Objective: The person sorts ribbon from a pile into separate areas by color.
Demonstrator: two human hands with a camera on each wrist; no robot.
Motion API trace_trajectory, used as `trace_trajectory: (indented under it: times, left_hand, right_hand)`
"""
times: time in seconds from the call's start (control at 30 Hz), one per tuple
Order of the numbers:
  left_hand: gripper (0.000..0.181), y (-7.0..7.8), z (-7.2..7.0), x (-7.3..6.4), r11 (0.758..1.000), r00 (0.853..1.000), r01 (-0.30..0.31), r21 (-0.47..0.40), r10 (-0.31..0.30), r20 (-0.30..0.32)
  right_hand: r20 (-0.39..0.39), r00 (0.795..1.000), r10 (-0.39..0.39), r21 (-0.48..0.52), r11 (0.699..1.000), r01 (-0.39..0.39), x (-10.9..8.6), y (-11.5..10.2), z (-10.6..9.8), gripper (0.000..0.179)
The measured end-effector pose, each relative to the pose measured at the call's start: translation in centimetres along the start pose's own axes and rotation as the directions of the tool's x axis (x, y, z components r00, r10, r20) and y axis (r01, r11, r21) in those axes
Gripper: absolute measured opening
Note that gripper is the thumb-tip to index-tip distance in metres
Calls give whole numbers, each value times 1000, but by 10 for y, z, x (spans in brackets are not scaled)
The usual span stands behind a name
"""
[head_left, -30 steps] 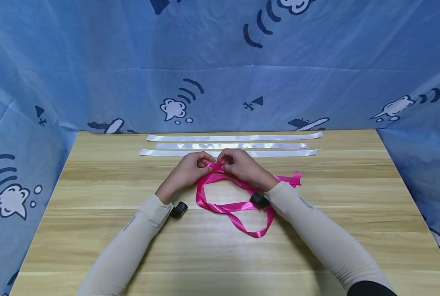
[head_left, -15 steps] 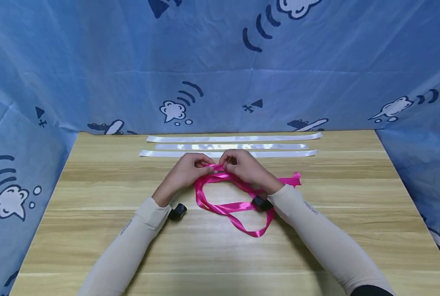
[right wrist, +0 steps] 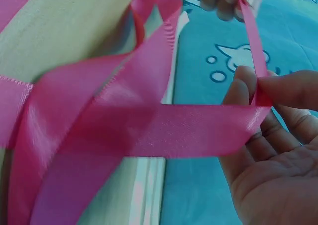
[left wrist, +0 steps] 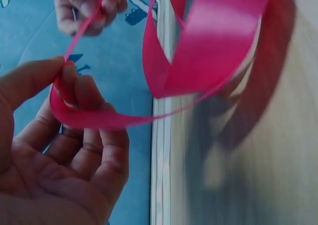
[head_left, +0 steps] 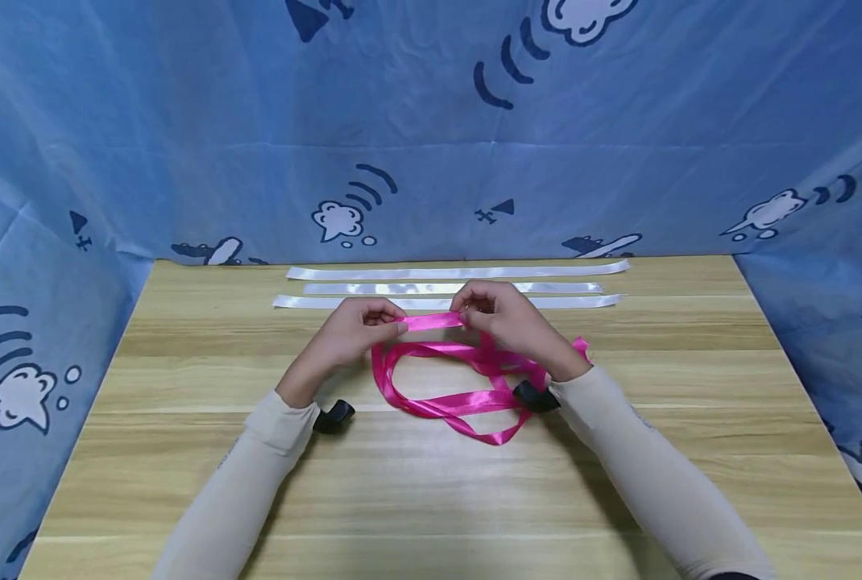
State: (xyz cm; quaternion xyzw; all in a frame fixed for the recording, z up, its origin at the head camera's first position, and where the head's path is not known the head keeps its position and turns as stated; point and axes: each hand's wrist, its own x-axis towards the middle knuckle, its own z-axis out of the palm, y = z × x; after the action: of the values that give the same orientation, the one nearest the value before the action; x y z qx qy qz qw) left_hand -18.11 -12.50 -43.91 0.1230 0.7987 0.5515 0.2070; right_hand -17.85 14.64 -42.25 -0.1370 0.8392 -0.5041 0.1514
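Note:
A long pink satin ribbon (head_left: 433, 321) is stretched flat between my two hands in the head view, a short span held above the table. My left hand (head_left: 351, 329) pinches it between thumb and forefinger; in the left wrist view the ribbon (left wrist: 99, 119) bends round those fingers and trails down. On the other side my right hand (head_left: 507, 321) pinches it the same way, the thumb (right wrist: 290, 88) pressing it against the forefinger in the right wrist view. The rest of the ribbon lies in loose, overlapping loops below the hands, partly hidden by the right wrist.
Three white ribbon strips (head_left: 373, 274) lie side by side along the back of the wooden table (head_left: 431, 499). The hands overlap the nearest strip in the head view. A blue printed cloth (head_left: 431, 97) hangs behind. Black wrist cameras (head_left: 334, 416) sit under both wrists.
My hands have moved apart, the left one leftward and the right one to the right and slightly up. The pinched ribbon span is longer and tauter, and the loops below have shifted.

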Motion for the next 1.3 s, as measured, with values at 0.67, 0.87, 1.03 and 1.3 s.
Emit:
trace_trajectory:
  times: [0.67, 0.87, 1.03, 1.3]
  left_hand:
    - [18, 6, -23, -33, 998, 1000, -14, -57, 14, -7]
    - [18, 6, -29, -41, 998, 999, -25, -54, 23, -36]
    - [18, 7, -35, -49, 998, 999, -29, -60, 26, -40]
    - [18, 8, -46, -63, 999, 998, -16, -36, 13, -61]
  right_hand:
    - [-51, 998, 23, 49, 999, -20, -42, -4, -40, 18]
    - [-81, 997, 6, 59, 998, -1, -55, -2, -50, 18]
    - [-96, 995, -17, 91, 996, 26, -65, 1, -60, 16]
    - [-125, 991, -42, 124, 991, 58, -83, 3, -74, 18]
